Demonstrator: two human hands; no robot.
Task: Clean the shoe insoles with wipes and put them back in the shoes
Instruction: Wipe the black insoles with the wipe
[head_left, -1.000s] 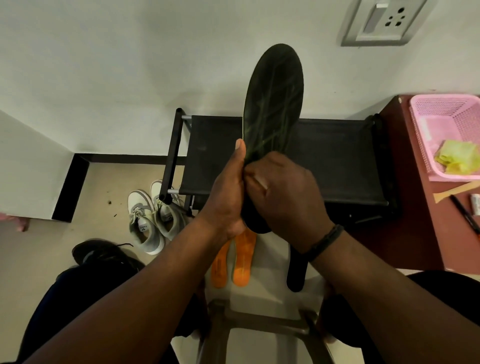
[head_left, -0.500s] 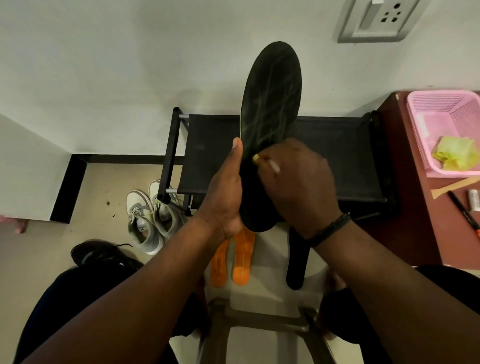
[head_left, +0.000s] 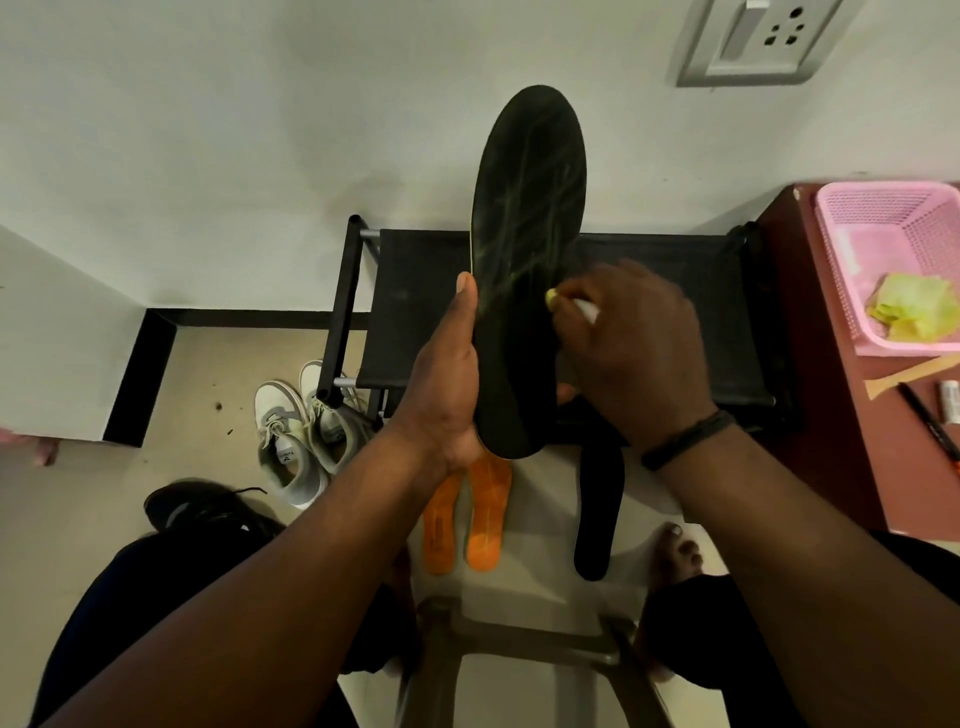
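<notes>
I hold a black insole (head_left: 527, 208) upright in front of me, toe end up, with faint yellowish streaks on its face. My left hand (head_left: 447, 379) grips its left edge and heel, thumb along the side. My right hand (head_left: 634, 348) presses a yellow-green wipe (head_left: 551, 297) against the insole's right side; only a small bit of the wipe shows between the fingers. Below, on a white surface, lie two orange insoles (head_left: 478, 514) and a second black insole (head_left: 597, 514). A pair of white-grey sneakers (head_left: 301, 431) and a black shoe (head_left: 202, 506) sit on the floor at left.
A black shoe rack (head_left: 675, 291) stands against the wall behind the insole. At right, a maroon table (head_left: 831, 415) carries a pink basket (head_left: 857, 228) with crumpled yellow wipes (head_left: 914, 306), a pen and a wooden stick. My bare foot (head_left: 672, 556) rests below.
My right hand has slid up the insole from near the heel toward its middle, carrying the wipe. The left hand keeps its grip on the insole.
</notes>
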